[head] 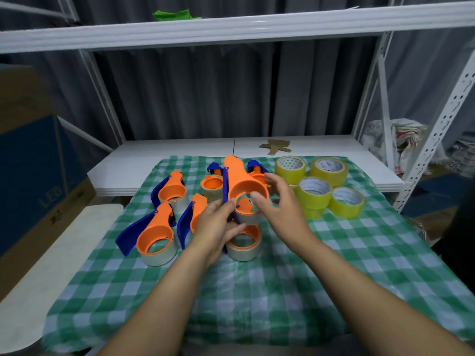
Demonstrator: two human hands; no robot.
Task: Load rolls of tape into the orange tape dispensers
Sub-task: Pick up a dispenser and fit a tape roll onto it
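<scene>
My left hand [214, 227] grips an orange tape dispenser [237, 179] by its lower blue edge and holds it upright above the cloth; its ring carries no roll. My right hand [280, 206] sits beside the ring with fingers spread, its fingertips at the rim. Several orange and blue dispensers with clear tape rolls lie around, such as one at the front left [154, 240] and one below my hands [244, 244]. Several yellow tape rolls [314, 192] are stacked at the right.
Everything rests on a green checked cloth [257, 291] over a table. A white shelf board [154, 163] lies behind, with cardboard scraps [276, 146]. A blue and brown box [30, 163] stands at the left, and white rack posts [437, 137] at the right.
</scene>
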